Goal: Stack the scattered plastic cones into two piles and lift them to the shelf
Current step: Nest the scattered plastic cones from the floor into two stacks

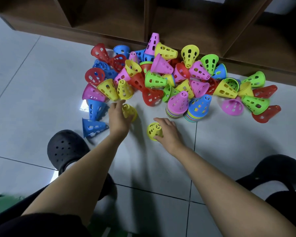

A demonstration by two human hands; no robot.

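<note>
— Stacked so far?
— Begun: pink-topped pile (177,105), blue-topped pile (199,106), just beyond right hand (167,132).
— Hands?
— It grips yellow cone (153,131); left hand (117,117), blurred, seemingly grips second yellow cone (129,111). Beyond both, loose heap (155,79); shelf (146,19) awaits.

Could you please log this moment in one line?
left hand grips yellow cone; right hand grips second yellow cone; pink-topped stack, blue-topped stack on floor
</note>
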